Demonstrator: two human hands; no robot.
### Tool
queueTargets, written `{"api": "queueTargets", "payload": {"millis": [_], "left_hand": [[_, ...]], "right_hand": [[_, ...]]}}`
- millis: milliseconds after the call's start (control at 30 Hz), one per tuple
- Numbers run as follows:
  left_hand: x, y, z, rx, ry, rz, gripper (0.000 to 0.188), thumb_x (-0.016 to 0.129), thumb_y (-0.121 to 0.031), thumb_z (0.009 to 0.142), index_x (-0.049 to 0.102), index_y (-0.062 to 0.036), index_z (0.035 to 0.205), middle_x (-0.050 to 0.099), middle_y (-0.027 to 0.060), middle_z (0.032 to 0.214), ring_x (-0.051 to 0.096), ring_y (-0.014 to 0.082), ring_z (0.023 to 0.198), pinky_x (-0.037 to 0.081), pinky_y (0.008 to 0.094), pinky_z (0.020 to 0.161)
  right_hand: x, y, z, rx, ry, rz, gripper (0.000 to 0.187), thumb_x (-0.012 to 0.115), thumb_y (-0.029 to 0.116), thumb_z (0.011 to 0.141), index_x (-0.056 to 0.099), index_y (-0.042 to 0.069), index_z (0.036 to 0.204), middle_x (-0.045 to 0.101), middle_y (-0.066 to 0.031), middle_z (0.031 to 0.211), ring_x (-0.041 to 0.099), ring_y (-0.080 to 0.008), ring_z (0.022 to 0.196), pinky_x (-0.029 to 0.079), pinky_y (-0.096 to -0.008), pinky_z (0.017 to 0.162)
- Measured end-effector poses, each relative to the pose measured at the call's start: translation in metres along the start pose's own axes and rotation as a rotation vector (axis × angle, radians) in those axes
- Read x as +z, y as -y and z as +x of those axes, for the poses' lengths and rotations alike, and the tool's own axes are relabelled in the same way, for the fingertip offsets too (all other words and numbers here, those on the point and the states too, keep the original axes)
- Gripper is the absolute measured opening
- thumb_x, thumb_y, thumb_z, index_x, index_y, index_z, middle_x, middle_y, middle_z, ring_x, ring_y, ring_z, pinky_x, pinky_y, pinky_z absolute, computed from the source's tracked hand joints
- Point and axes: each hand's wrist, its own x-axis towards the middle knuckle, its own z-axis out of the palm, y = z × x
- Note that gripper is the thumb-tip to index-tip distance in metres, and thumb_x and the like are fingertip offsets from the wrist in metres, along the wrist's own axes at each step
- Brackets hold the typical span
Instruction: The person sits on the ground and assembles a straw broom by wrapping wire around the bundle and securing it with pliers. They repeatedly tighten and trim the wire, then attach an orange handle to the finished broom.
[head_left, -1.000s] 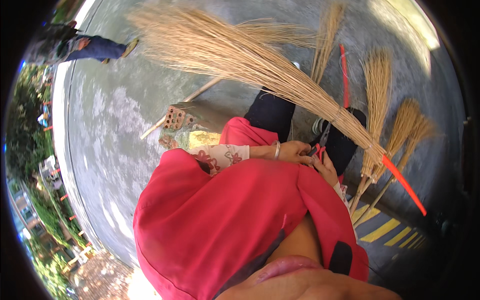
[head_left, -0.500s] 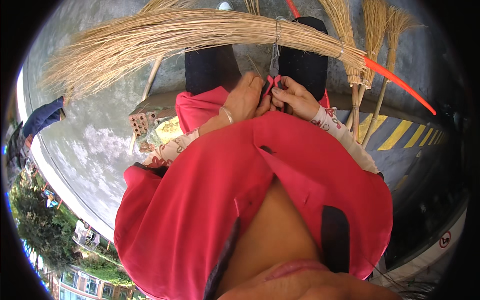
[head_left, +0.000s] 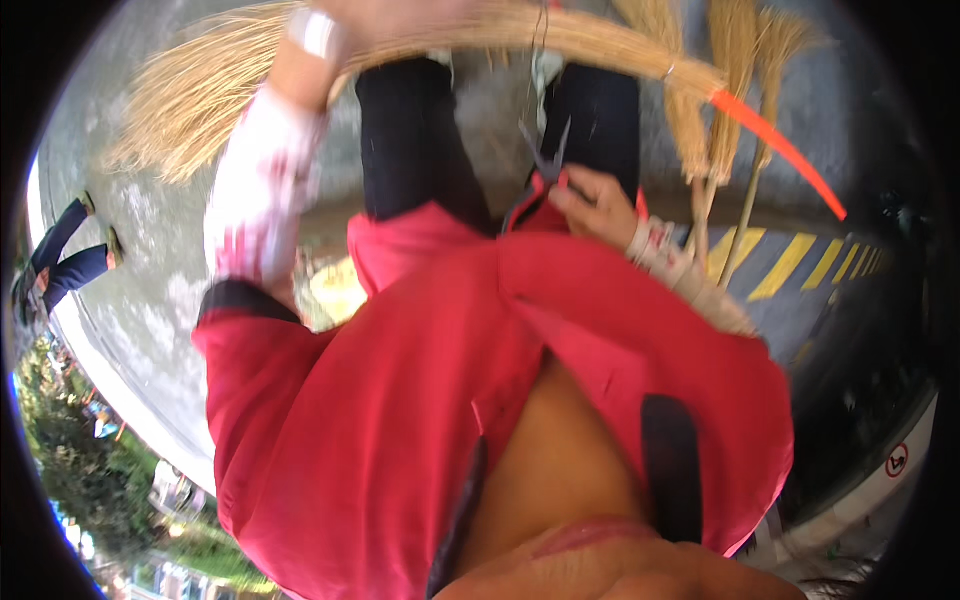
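A long straw broom (head_left: 600, 40) lies crosswise over my knees, bristles to the left and a red strip (head_left: 780, 150) sticking out at its right end. Thin wire (head_left: 540, 28) binds its middle. My left hand (head_left: 405, 15) is at the top edge over the straw, smeared by motion and partly cut off, so its fingers do not show. Between my knees and body, my right hand (head_left: 598, 203) is closed round the handles of a pair of pliers (head_left: 550, 165). The pliers' jaws are spread apart and point up toward the broom, clear of the wire.
Several more straw brooms (head_left: 735, 90) with wooden sticks stand or lean at the right. Yellow-and-dark striped marking (head_left: 785, 265) runs along the ground behind them. A passer-by (head_left: 65, 265) is on the pavement at far left.
My left hand has left the pliers and swung up and left over the broom. The pliers have come off the wire, and their jaws have opened. The passer-by's legs have parted.
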Motion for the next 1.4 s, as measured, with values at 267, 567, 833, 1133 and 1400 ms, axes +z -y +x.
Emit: {"api": "queueTargets", "payload": {"millis": [267, 567, 833, 1133, 1400], "left_hand": [[0.059, 0.088, 0.038, -0.353, 0.311, 0.063, 0.051, 0.084, -0.036, 0.068, 0.070, -0.0027, 0.103, 0.074, 0.0094, 0.086, 0.071, 0.0327, 0.082, 0.056, 0.0428, 0.075], [0.036, 0.002, -0.056, -0.233, -0.092, 0.180, 0.055, 0.088, -0.032, 0.065, 0.064, -0.0067, 0.107, 0.068, 0.0093, 0.087, 0.067, 0.0274, 0.080, 0.052, 0.0340, 0.073], [0.020, -0.039, -0.087, -0.257, 0.209, 0.124, 0.081, 0.092, -0.030, 0.048, 0.053, -0.0039, 0.114, 0.057, 0.0154, 0.114, 0.051, 0.0345, 0.122, 0.031, 0.0467, 0.106], [0.056, -0.022, -0.058, -0.137, 0.417, 0.168, 0.041, 0.076, -0.019, 0.066, 0.063, -0.0074, 0.102, 0.068, 0.0101, 0.085, 0.069, 0.0310, 0.085, 0.055, 0.0417, 0.082], [0.070, -0.028, -0.053, -0.280, 0.253, 0.127, 0.024, 0.069, -0.014, 0.071, 0.068, -0.0098, 0.095, 0.071, 0.0116, 0.088, 0.071, 0.0294, 0.089, 0.053, 0.0407, 0.085]], "right_hand": [[-0.022, 0.023, -0.041, -0.008, -0.029, 0.618, 0.045, 0.052, 0.009, 0.100, 0.043, 0.002, 0.144, 0.045, 0.0054, 0.060, 0.037, -0.0030, 0.047, 0.031, -0.0219, 0.047], [-0.005, 0.008, -0.027, -0.042, 0.388, 0.660, 0.058, 0.061, 0.030, 0.098, 0.036, 0.000, 0.141, 0.047, -0.0001, 0.069, 0.045, -0.0084, 0.057, 0.034, -0.0232, 0.054], [-0.002, 0.055, -0.053, -0.445, 0.169, 0.285, 0.060, 0.053, 0.024, 0.101, 0.030, 0.000, 0.150, 0.024, -0.0233, 0.159, 0.032, -0.0354, 0.145, 0.034, -0.0506, 0.114], [-0.006, 0.049, -0.089, -0.248, 0.093, -0.056, 0.056, 0.052, 0.030, 0.102, 0.036, -0.004, 0.144, 0.044, -0.0225, 0.144, 0.041, -0.0331, 0.139, 0.031, -0.0483, 0.117], [-0.019, 0.021, -0.044, -0.050, 0.189, -0.074, 0.039, 0.048, 0.028, 0.105, 0.049, -0.002, 0.130, 0.057, -0.0132, 0.128, 0.054, -0.0231, 0.126, 0.040, -0.0389, 0.111]]}}
